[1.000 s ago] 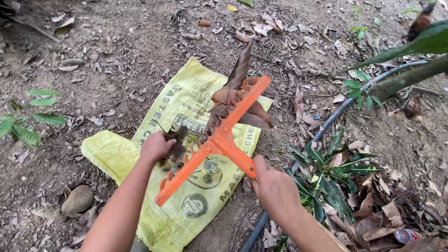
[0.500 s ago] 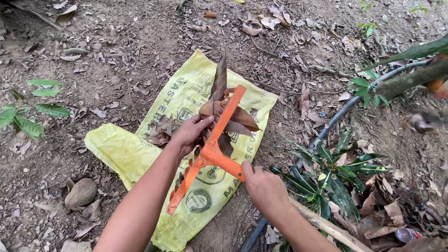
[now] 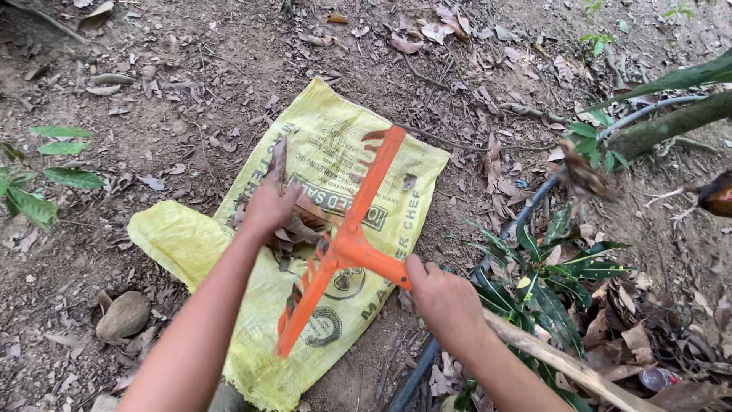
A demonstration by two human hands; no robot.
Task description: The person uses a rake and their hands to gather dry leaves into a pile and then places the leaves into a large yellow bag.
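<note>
Rake: orange rake head (image 3: 347, 244) dead centre of frame, hovering over the yellow sack (image 3: 320, 152)
Right hand: right hand (image 3: 446, 301) clamped round its socket
Left hand: left hand (image 3: 267, 207) pressing brown dry leaves (image 3: 301, 229) onto the sack, fingers curled on them
Lower left: rounded stone (image 3: 122, 314) on the dirt

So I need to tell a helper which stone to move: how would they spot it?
Start at the yellow sack spread on the dirt. Just off its lower left corner, on bare ground, lies the stone. It is rounded, smooth and grey-brown, bulkier than the flat dry leaves scattered around it.
</note>
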